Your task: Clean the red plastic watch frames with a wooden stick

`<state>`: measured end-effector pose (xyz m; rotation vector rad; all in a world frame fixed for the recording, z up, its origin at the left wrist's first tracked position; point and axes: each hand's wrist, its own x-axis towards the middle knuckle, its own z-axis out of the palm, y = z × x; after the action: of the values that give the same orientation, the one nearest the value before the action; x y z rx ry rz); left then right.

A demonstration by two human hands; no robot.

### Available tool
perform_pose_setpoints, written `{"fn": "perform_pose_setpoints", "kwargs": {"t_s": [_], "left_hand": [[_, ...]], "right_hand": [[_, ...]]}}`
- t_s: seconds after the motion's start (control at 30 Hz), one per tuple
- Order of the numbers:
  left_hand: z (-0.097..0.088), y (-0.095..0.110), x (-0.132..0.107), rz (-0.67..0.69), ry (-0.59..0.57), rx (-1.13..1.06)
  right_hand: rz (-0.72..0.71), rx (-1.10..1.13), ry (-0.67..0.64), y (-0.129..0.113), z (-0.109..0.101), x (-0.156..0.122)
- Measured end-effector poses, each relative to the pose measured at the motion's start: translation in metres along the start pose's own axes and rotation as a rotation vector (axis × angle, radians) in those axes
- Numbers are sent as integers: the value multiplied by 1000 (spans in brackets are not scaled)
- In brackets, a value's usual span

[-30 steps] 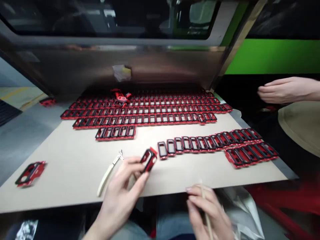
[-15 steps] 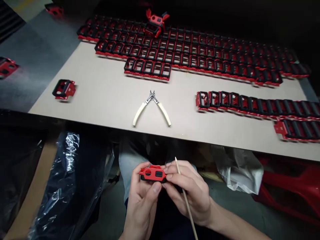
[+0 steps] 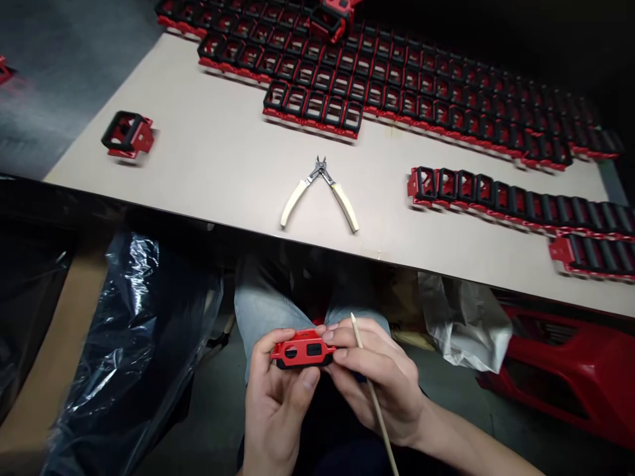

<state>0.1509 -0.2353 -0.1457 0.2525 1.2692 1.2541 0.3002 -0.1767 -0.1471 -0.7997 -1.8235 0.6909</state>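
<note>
Over my lap, below the table edge, both hands pinch one small red and black plastic part (image 3: 302, 350) with two openings in its red face. My left hand (image 3: 275, 403) grips its left end with thumb and fingers. My right hand (image 3: 377, 380) holds its right end and also keeps a thin wooden stick (image 3: 373, 396) between its fingers, the stick's tip pointing up. Pliers with cream handles (image 3: 320, 192) lie spread open on the beige table (image 3: 208, 165) in front of me, untouched.
Several rows of the same red and black parts (image 3: 397, 86) stand lined up at the back and right of the table. One single part (image 3: 126, 132) sits at the left. A black plastic bag (image 3: 129, 344) lies at lower left, a clear bag (image 3: 461, 324) and a red bin (image 3: 560, 370) at right.
My left hand brought the part from the table down to my lap, where my right hand joined it. The view tilted down; the other person's hand at right is out of sight.
</note>
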Motion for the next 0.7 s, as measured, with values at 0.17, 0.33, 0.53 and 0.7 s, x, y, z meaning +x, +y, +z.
{"fn": "perform_pose_setpoints", "kwargs": {"t_s": [0.17,0.33,0.53,0.7], "left_hand": [[-11,-6,3,22,-5,64],[-10,-8,4,0,-13,81],[-6,-8,5,-16,8,55],[-1,-9,5,2,33,58]], "right_hand": [[20,-9,10,2,2,-1],[53,28,18,3,1,-4],[79,74,19,3,-1,-2],[119,96,38,4,-1,-3]]}}
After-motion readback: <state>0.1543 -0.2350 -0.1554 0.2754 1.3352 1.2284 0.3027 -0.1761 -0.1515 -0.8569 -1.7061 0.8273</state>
